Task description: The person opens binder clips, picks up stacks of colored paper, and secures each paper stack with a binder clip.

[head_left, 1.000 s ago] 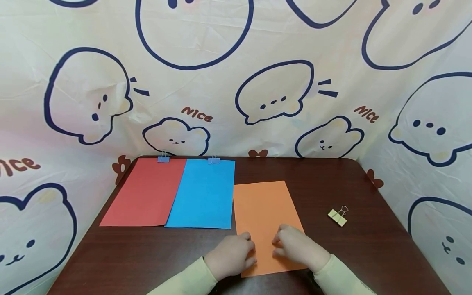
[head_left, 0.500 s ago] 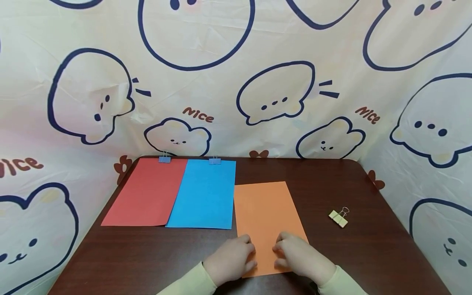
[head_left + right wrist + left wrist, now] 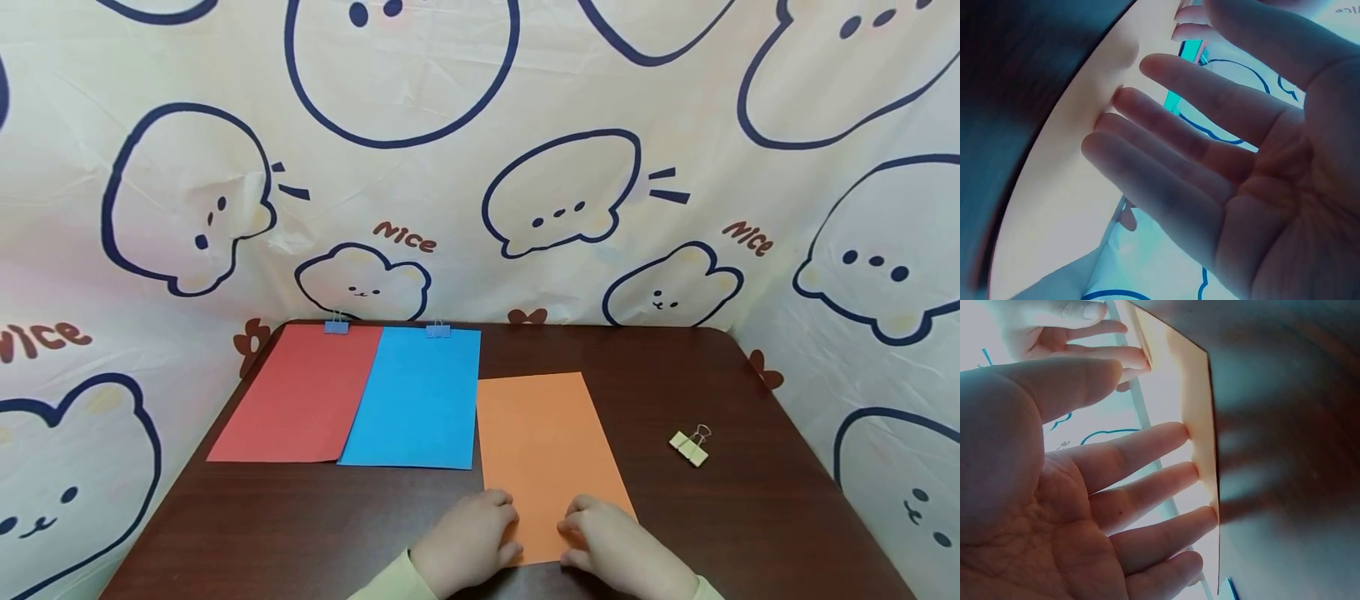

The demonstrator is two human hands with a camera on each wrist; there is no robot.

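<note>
An orange paper sheet [image 3: 551, 450] lies on the dark brown table, to the right of a blue paper sheet [image 3: 416, 408]. My left hand [image 3: 468, 537] rests at its lower left edge; in the left wrist view the fingers [image 3: 1138, 450] are spread nearly straight, with tips touching the paper. At the lower right of the same sheet is my right hand [image 3: 622, 546]. Its fingers [image 3: 1166, 131] look extended against the paper in the right wrist view, and neither hand grips anything. Part of the sheet's near end is hidden beneath both hands.
A red paper sheet [image 3: 292, 396] lies left of the blue one. Blue binder clips [image 3: 336, 327] sit at the top edges of these two sheets. A pale yellow binder clip [image 3: 688, 448] lies alone at the right. Patterned fabric [image 3: 450, 192] encloses the table's back and sides.
Both hands have slid a little toward the near edge, along the orange sheet's sides. The sheets and the yellow clip keep their places, apart from a slight camera shift.
</note>
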